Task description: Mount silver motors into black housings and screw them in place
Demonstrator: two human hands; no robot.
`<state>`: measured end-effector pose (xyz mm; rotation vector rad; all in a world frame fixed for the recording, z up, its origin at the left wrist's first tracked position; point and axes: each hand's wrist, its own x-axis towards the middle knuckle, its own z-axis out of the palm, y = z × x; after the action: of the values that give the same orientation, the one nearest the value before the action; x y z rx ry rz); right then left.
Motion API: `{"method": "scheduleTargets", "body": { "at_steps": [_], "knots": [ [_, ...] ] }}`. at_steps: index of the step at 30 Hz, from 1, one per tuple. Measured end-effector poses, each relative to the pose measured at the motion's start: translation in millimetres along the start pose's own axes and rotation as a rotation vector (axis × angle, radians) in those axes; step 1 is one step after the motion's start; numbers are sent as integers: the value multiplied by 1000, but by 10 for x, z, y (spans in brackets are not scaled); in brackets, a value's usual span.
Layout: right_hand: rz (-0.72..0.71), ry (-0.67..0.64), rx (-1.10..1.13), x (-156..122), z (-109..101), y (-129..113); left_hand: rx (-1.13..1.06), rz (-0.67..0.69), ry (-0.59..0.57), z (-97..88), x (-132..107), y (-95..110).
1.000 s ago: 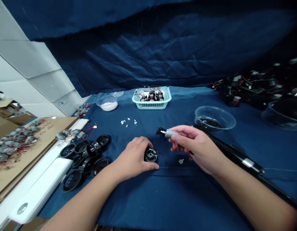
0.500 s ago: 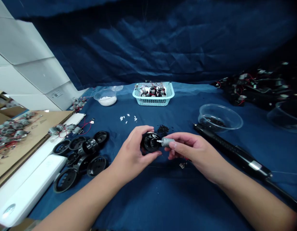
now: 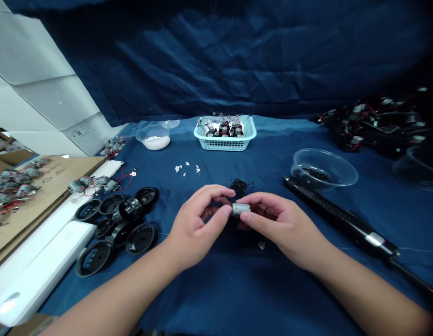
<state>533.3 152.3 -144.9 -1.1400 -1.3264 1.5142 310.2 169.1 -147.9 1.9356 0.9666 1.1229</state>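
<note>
Right hand (image 3: 282,228) pinches silver DC motor (image 3: 241,209), left hand (image 3: 198,224) curled against its end, anything held there hidden

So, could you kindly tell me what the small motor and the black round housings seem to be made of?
The small motor looks like metal: its silvery can has a smooth satin sheen. The black round housings look like moulded plastic, with a dull sheen and formed openings, though the look alone cannot confirm it.
</note>
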Motion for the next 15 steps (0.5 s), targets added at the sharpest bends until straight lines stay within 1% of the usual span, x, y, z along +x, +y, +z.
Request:
{"method": "scheduleTargets", "body": {
  "at_steps": [1, 3, 5, 7, 10, 15],
  "knots": [
    [4, 19, 10, 11, -4, 12, 19, -69, 0, 1, 4, -19],
    [17, 69, 43, 35, -29, 25, 145, -129, -18, -14, 17, -75],
    [41, 137, 104, 52, -67, 19, 293, -110, -64, -27, 32, -142],
    [55, 201, 200, 59, -105, -6, 380, -70, -135, -11, 50, -202],
    [23, 295, 323, 69, -144, -51, 461, -8, -213, 77, 85, -247],
    [0, 420, 387, 112, -169, -67, 630, 50, -334, 231, 140, -256]
  ]
}}
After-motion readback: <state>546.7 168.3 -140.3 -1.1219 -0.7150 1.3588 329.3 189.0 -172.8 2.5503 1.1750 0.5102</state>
